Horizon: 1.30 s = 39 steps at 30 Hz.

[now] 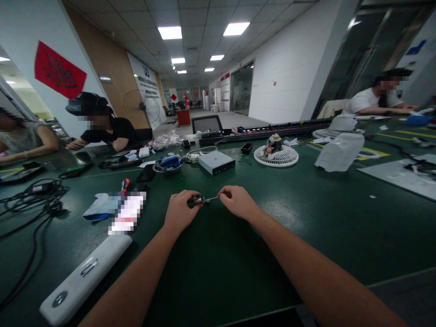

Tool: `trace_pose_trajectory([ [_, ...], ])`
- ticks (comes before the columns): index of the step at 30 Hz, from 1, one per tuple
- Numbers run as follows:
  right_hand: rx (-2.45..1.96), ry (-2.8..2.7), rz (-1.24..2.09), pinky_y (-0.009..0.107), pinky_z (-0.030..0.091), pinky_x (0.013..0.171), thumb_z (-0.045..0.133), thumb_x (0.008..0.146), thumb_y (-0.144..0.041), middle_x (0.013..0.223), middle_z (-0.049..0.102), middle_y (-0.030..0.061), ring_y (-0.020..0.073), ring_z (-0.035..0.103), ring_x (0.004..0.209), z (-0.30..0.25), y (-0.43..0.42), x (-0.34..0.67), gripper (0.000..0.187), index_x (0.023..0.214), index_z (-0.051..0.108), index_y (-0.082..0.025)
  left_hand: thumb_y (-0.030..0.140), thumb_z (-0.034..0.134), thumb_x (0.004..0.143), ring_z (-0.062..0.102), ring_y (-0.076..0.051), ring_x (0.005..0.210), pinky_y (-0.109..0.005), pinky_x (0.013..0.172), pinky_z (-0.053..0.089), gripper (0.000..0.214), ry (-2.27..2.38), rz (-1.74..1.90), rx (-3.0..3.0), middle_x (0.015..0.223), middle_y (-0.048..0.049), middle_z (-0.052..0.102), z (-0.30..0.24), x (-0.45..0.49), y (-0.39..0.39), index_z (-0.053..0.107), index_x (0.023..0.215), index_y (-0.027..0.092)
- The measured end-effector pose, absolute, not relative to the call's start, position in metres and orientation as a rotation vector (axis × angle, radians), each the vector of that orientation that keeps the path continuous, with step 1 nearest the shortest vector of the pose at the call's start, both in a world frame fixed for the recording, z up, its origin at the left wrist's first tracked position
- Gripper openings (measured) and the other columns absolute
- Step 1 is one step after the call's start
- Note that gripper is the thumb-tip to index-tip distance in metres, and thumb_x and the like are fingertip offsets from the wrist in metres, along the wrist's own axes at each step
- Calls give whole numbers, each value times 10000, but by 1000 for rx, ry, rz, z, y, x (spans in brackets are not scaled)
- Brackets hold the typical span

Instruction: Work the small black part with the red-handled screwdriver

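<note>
In the middle of the green table, my left hand (179, 211) is closed around a small dark cylinder with a shiny metal end (198, 199). My right hand (238, 201) faces it from the right, its thumb and fingers pinching a thin metal rod (213, 198). The rod's left end reaches the cylinder's end; whether it goes inside, I cannot tell. A small dark piece (207, 201) shows just below the rod's left end. Beyond my hands sits a white and black box-shaped drive (216, 162).
At left lie a long white device (86, 279), a blue-white cloth (98, 206), a red-handled tool (125, 185) and black cables (37, 200). Behind stand a metal bowl (167, 169) and a white fan grille (276, 156). A white plastic housing (340, 152) is at right. Other people sit around.
</note>
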State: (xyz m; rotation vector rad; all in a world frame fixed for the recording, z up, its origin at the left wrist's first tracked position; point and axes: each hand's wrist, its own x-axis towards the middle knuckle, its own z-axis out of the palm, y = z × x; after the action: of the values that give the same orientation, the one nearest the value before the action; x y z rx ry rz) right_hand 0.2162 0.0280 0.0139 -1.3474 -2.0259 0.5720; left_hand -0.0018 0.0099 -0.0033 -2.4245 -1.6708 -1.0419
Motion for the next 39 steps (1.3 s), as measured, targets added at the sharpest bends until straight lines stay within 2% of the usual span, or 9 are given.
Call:
trace_pose_trajectory([
  [4,-1334,-2089,573,268,345,567,542,868,-290,728,682,36,157,574,619,12,28,217,193,861,713,-200,230,722,757,659,-241,913,-407,842,496,289,-1700,-1134,-2369,1004,-34,707,-4,-4,12,651,1037,240],
  [9,-1371,-2079,495,288,320,571,469,924,-370,692,626,60,172,537,619,8,28,213,302,786,653,-174,282,665,819,660,-249,904,-398,805,511,274,-1851,-1305,-2172,1023,-62,697,-6,-6,15,615,1082,223],
  [12,-1304,-2111,500,276,373,644,570,857,-286,807,636,55,180,561,741,6,28,205,148,893,654,-169,303,637,841,653,-255,919,-400,803,512,263,-1906,-1327,-2112,1043,-78,685,-8,-7,16,597,1085,211],
  [15,-1202,-2183,535,267,398,732,634,767,-153,918,637,47,177,567,853,0,30,197,262,1026,654,-183,278,643,829,656,-252,906,-395,795,516,239,-1955,-1306,-2091,1011,-78,686,-10,-10,17,599,1053,207],
  [16,-1177,-2207,548,265,397,727,637,760,-139,902,636,42,172,566,840,-2,31,194,257,1012,663,-188,273,647,823,658,-250,894,-390,786,519,230,-1971,-1296,-2096,996,-77,688,-11,-11,18,603,1040,207],
  [20,-1174,-2231,579,259,362,617,670,766,-191,710,597,10,145,525,663,-7,35,190,9,771,676,-186,275,666,806,663,-243,848,-378,748,528,238,-1987,-1268,-2150,973,-74,693,-13,-13,20,619,1030,212],
  [28,-1171,-2119,669,222,368,582,700,683,-123,634,561,-48,101,507,580,-3,31,198,82,731,651,-167,199,709,766,663,-213,917,-340,827,520,265,-1827,-1228,-2385,1003,-44,698,-12,-5,18,638,1022,211],
  [34,-1188,-1992,671,223,364,567,722,708,-189,625,540,-51,107,510,592,0,31,199,95,791,680,-169,175,734,741,639,-243,951,-406,878,459,301,-1571,-1008,-2608,1000,-31,702,-5,2,9,646,1024,225],
  [39,-1183,-1951,670,225,338,548,764,668,-196,608,531,-60,97,482,570,1,29,198,140,684,629,-159,184,732,754,622,-226,956,-388,885,428,302,-1446,-988,-2692,1002,-20,700,-1,5,4,636,1037,230],
])
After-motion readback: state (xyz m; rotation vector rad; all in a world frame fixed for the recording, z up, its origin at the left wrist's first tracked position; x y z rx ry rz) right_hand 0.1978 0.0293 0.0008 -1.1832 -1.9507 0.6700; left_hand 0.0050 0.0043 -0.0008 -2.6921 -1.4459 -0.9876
